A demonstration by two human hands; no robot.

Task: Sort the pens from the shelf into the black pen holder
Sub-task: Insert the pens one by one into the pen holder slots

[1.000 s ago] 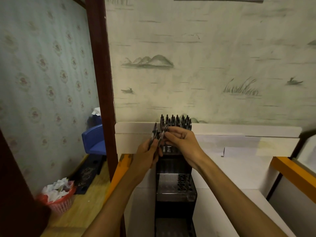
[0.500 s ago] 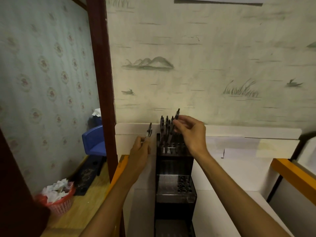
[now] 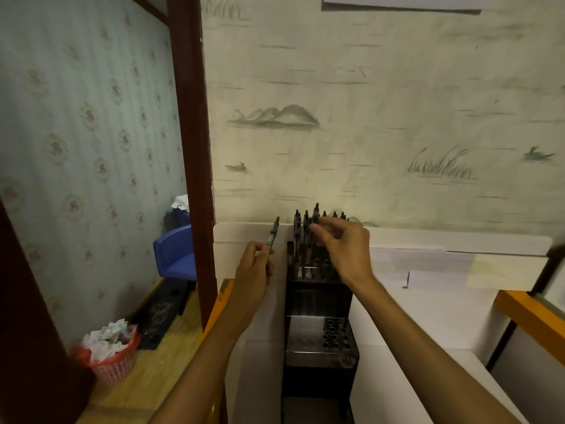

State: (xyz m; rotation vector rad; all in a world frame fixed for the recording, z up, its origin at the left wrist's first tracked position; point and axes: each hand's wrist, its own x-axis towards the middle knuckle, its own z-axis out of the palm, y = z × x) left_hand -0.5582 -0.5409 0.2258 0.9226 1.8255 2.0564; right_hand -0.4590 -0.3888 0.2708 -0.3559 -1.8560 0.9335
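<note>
A black tiered pen holder (image 3: pixel 318 371) stands against the white shelf (image 3: pixel 428 304). Several dark pens (image 3: pixel 298 240) stand upright in its top tier. The lower tier (image 3: pixel 334 333) shows empty holes. My right hand (image 3: pixel 345 249) hovers over the top tier and pinches one dark pen (image 3: pixel 315 211) by its upper part, with the pen upright among the others. My left hand (image 3: pixel 253 270) is just left of the holder and grips another pen (image 3: pixel 274 232) that points up. The lower ends of the pens are hidden.
A dark wooden post (image 3: pixel 191 148) rises left of the shelf. Beyond it are a blue chair (image 3: pixel 175 255) and a red basket of crumpled paper (image 3: pixel 110 350) on the wooden floor. An orange rail (image 3: pixel 532 313) runs at the right. The wallpapered wall is close behind the holder.
The hands were together over the holder; my right hand came away with one pen and carried it to the top tier. My left hand shifted left, keeping a pen.
</note>
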